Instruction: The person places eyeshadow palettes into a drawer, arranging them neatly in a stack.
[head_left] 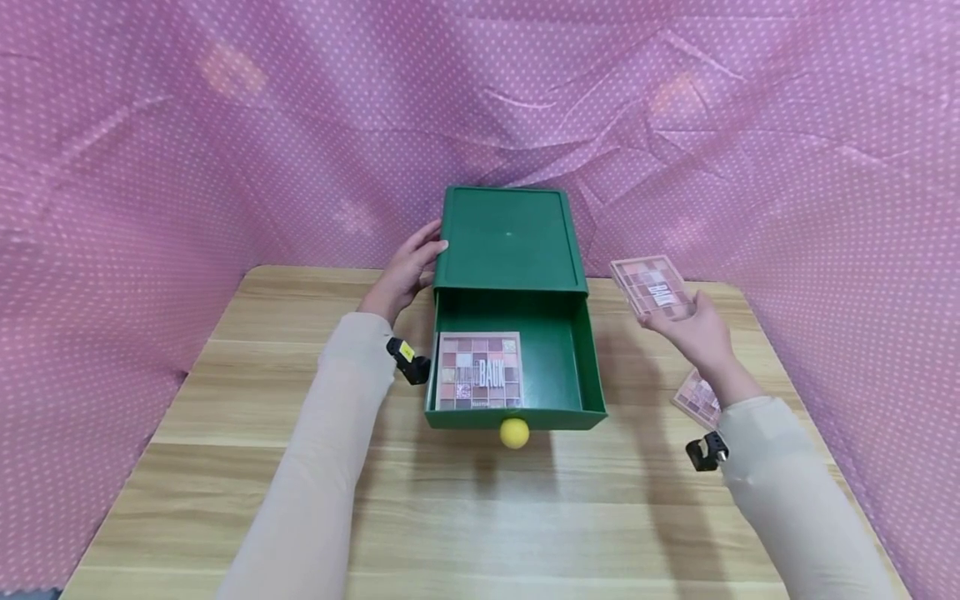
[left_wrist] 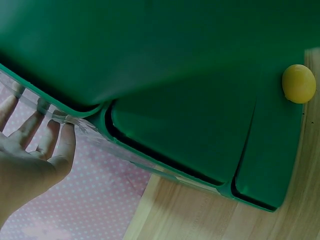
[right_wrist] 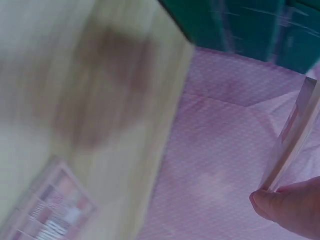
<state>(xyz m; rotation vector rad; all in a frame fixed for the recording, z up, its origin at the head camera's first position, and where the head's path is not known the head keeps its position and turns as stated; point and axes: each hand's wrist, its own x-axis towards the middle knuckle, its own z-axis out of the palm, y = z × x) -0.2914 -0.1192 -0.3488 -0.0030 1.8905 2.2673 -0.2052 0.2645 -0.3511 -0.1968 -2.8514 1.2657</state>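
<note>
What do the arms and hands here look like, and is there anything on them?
They're a person's. The left hand and right hand wear no gloves. The left sleeve and right sleeve are long, plain and pale cream. Each wrist carries a small black device: the left camera bears a yellow label; the right camera shows none.

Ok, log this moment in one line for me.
left hand: touching cabinet's left side | right hand: holding palette right of cabinet | drawer: open, second palette inside, left | third palette: on table, right side
</note>
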